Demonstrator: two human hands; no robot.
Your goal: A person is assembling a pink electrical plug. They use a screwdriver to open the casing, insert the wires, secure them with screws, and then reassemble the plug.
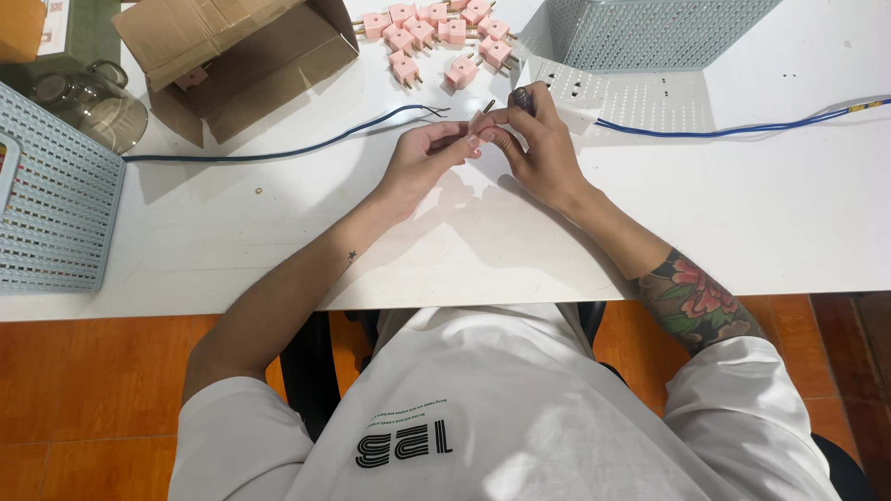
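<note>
My left hand (422, 158) and my right hand (538, 144) meet over the white table (278, 250), both pinching one small pink plug (481, 118) with brass pins. A dark screwdriver handle (522, 98) sticks up from my right hand, held above the plug. A blue cable (278, 151) with bare wire ends lies just left of my left hand's fingertips. Several more pink plugs (436, 37) lie scattered at the table's far side.
An open cardboard box (241, 56) lies far left of the plugs. Pale blue perforated baskets stand at the left edge (51, 204) and the far right (650, 32). A white power strip (571, 88) trails a blue cable (742, 128) rightward. A glass jar (88, 102) sits far left.
</note>
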